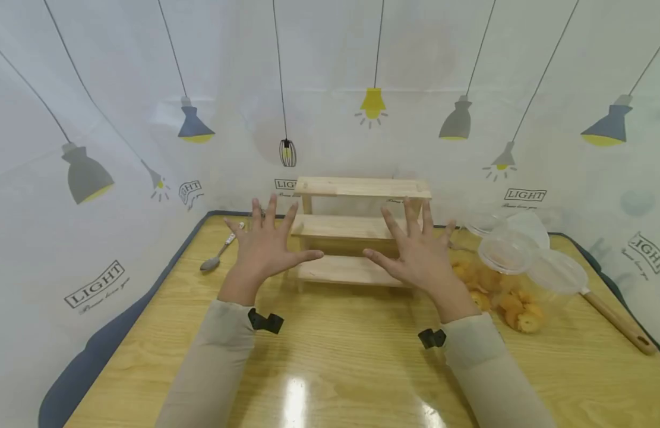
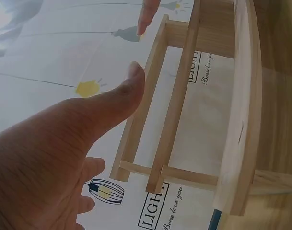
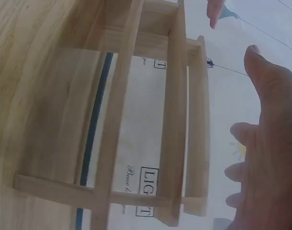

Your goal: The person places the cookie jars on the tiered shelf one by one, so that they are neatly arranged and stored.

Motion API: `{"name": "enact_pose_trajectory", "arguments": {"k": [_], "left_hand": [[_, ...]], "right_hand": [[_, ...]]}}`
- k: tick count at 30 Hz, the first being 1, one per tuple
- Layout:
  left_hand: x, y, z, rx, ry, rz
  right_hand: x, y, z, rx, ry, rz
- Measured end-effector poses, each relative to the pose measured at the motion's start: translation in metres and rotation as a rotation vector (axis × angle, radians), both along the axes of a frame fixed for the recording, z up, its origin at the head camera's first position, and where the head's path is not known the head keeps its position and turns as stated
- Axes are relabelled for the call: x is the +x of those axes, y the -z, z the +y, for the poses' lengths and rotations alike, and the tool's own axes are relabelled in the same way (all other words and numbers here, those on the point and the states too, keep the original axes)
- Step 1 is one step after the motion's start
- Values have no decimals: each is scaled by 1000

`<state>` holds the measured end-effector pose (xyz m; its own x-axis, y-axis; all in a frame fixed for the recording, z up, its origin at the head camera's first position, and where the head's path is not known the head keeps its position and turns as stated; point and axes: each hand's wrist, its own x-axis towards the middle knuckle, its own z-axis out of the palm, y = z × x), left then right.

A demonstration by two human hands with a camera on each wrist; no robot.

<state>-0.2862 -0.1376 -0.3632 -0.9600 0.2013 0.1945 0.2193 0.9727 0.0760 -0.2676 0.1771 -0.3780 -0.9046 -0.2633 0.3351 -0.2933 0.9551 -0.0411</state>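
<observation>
Shelf rack (image 1: 340, 226) with 3 tiers is standing upright on the table (image 1: 335, 362), and the left hand (image 1: 265, 244) and right hand (image 1: 417, 255) are hovering before it, splayed wide, neither of the 2 gripping anything. The rack is looking fully assembled, while the spoon (image 1: 210, 263) is lying to its left and orange pieces (image 1: 522, 312) are sitting to its right. Handling is seemingly either awaiting its start or already finishing; the pictures are not showing which.
</observation>
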Motion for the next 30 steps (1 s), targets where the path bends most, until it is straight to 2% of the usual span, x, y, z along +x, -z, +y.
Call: {"name": "enact_pose_trajectory", "arguments": {"k": [2, 4, 7, 10, 12, 14, 17, 20, 22, 25, 30], "left_hand": [[-2, 1, 1, 31, -12, -10], [-6, 4, 2, 111, -14, -24], [-15, 17, 3, 353, 30, -102], [-27, 34, 2, 630, 114, -193], [-33, 45, 1, 753, 150, -226], [-38, 52, 0, 817, 161, -224], [-41, 61, 1, 890, 157, -233], [-42, 66, 4, 985, 153, -275], [-44, 67, 4, 1055, 151, -305], [-47, 69, 3, 1149, 159, -341], [-48, 73, 4, 1208, 165, -353]], "right_hand": [[4, -8, 3, -16, -61, 30], [12, -19, 9, -60, -149, 82], [26, -40, 30, -172, -290, 176], [39, -54, 64, -288, -334, 197], [46, -59, 91, -356, -315, 154], [50, -61, 118, -414, -281, 89], [56, -64, 153, -480, -198, -61], [63, -67, 177, -490, -98, -233], [64, -67, 186, -475, -56, -312], [65, -68, 189, -467, -45, -373], [67, -68, 187, -400, -41, -419]]}}
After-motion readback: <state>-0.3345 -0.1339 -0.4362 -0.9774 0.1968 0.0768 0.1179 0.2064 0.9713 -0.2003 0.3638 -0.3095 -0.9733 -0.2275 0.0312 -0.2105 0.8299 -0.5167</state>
